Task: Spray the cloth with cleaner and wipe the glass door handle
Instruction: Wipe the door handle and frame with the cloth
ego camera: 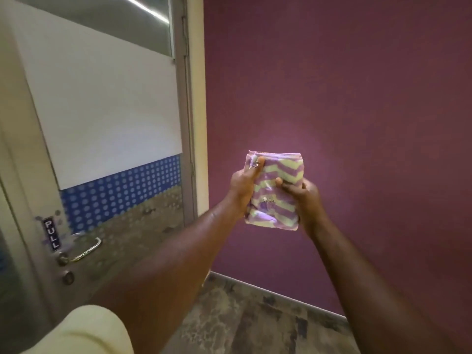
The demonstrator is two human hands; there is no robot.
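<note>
A folded cloth with purple and pale yellow zigzag stripes is held up in front of the purple wall, in what looks like a clear wrapper. My left hand grips its left edge, thumb on the top corner. My right hand grips its right edge. The glass door stands at the left. Its chrome lever handle sits low on the metal frame, beside a "PULL" label. No spray bottle is in view.
A keyhole lies just below the handle. The purple wall fills the right side. A cream door jamb separates door and wall. Mottled grey floor runs below. A pale sleeve shows at bottom left.
</note>
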